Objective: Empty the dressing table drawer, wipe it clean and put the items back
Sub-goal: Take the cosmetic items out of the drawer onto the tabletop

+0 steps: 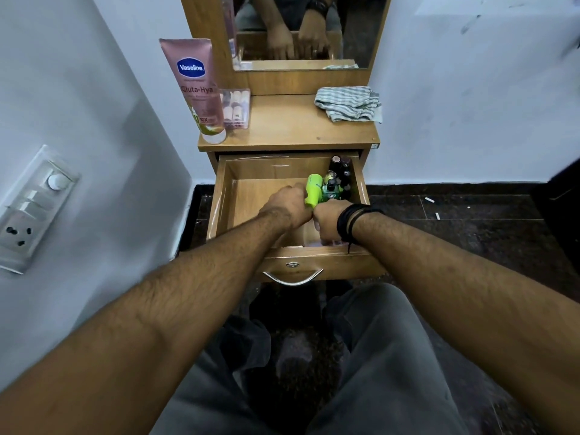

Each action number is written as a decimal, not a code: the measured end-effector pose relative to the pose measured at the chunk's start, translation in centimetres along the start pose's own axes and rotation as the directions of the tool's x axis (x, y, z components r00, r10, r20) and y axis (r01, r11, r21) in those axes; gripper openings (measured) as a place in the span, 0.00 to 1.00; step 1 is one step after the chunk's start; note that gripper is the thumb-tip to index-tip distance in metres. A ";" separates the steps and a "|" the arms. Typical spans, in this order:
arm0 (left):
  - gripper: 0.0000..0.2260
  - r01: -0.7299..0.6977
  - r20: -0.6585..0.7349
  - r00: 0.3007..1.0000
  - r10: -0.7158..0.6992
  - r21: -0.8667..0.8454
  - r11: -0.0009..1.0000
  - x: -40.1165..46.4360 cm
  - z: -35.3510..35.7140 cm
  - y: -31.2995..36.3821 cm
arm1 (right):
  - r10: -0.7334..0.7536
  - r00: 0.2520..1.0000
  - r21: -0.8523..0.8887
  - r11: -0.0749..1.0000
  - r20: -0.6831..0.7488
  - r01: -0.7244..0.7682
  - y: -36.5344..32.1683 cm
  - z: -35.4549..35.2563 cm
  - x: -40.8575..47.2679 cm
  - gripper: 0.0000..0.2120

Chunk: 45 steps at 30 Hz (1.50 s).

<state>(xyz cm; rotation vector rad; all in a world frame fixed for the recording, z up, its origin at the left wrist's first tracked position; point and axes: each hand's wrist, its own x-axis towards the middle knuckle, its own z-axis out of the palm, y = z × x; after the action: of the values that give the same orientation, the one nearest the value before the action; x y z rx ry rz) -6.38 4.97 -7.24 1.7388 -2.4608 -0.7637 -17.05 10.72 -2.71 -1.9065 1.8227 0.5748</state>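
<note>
The dressing table [292,127] is built of wood-grain laminate with a flat rectangular top and a framed mirror [301,29] mounted at its back edge. Its drawer [219,199], a shallow box of the same glossy laminate, is seen pulled fully out, with a curved metal handle [292,277] fixed at the middle of its front panel. The left half of the drawer floor is exposed as bare, smooth board.

At the back left corner of the tabletop a tall pink lotion tube [197,89] is stood on its white cap, and a clear plastic case of small pale sticks [237,108] is set just beside it. At the back right corner a crumpled striped cloth [348,103] is laid.

In the back right corner of the drawer a cluster of dark, round-capped bottles [340,177] is stood upright, tightly packed. A bright green plastic bottle [314,193] is tilted against that cluster.

The left hand [290,205] is placed inside the drawer with fingers curled; the green bottle's lower end is met at its knuckles, but a grip cannot be confirmed. The right hand [329,219], banded with black cords at the wrist, is lowered at the drawer's front edge; its fingers are hidden, so their state cannot be told.
</note>
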 end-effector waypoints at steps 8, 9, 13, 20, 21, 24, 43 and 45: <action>0.23 0.094 -0.010 0.995 -0.095 -0.067 0.993 2.0 1.2 0.4 | -0.005 0.999 0.084 0.996 -0.038 0.008 0.9 0.0 0.4 0.14; 0.22 0.100 -0.009 0.995 -0.101 -0.070 0.993 2.2 1.3 0.4 | -0.008 0.999 0.090 0.996 -0.044 0.012 1.0 -0.1 0.4 0.15; 0.23 0.127 -0.036 0.991 -0.133 -0.125 0.984 2.7 1.6 0.2 | -0.027 0.997 0.110 0.993 -0.073 0.035 1.2 -0.5 0.4 0.13; 0.20 0.042 -0.252 0.963 -0.100 -0.227 0.973 2.0 -0.7 -1.9 | -0.014 0.959 0.202 0.977 -0.284 0.074 -0.1 -2.3 0.4 0.09; 0.20 0.025 -0.278 0.957 -0.087 -0.219 0.975 1.7 -1.4 -2.3 | 0.002 0.942 0.212 0.975 -0.336 0.073 -0.3 -2.7 0.5 0.10; 0.22 -0.010 -0.363 0.930 -0.064 -0.200 0.980 0.6 -4.1 -3.4 | 0.020 0.897 0.217 0.972 -0.441 0.086 -1.3 -3.9 1.3 0.12; 0.17 -0.242 -0.656 0.747 -0.106 -0.418 0.876 -0.6 -11.9 -4.5 | 0.192 0.743 0.523 0.818 -0.641 0.240 -6.0 -9.9 7.1 0.17; 0.16 -0.211 -0.649 0.750 -0.130 -0.420 0.883 -0.3 -11.4 -4.8 | 0.193 0.746 0.512 0.829 -0.638 0.224 -6.5 -10.0 7.8 0.17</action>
<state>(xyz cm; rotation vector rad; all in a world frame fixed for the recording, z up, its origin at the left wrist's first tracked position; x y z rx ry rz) 1.35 -0.15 0.94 1.4203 -1.6503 -0.5354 -10.26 -1.22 1.18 -1.7891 2.0461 -0.7293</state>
